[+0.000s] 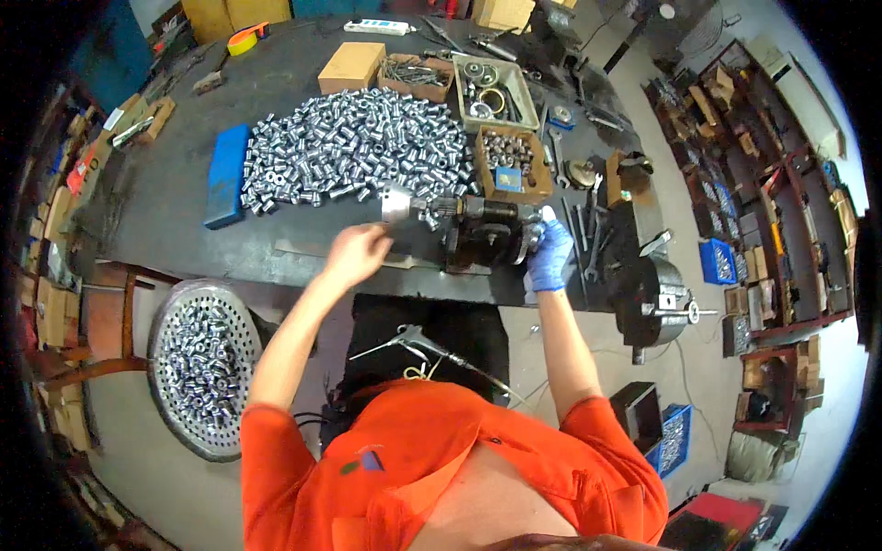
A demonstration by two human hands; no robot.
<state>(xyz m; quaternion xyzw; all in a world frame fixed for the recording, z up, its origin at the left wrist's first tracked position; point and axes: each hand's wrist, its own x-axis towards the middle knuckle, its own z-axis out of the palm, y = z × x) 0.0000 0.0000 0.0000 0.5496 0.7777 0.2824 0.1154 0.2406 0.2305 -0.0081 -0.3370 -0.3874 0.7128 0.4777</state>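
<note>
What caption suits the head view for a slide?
Bare left hand and blue-gloved right hand at a dark machine beside heaped metal sleeves.

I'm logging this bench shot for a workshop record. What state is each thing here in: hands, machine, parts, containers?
left hand: bare, resting on the bench by the machine, holding nothing visible
right hand: blue-gloved, gripping the machine's end
black machine: lying on the bench
metal sleeves: heaped loose
perforated round tray: partly filled with sleeves
cardboard box: open, holding parts
blue block: lying flat
</note>
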